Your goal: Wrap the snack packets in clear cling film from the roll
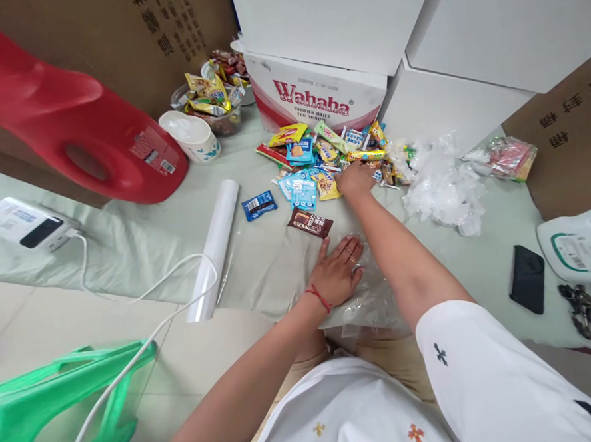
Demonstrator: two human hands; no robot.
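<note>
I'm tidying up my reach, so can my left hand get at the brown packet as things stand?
Probably yes: the brown packet lies just beyond the left hand, with nothing apparent between them; the right hand is off at the snack pile.

Film roll [214, 249]: smooth, glossy plas.
</note>
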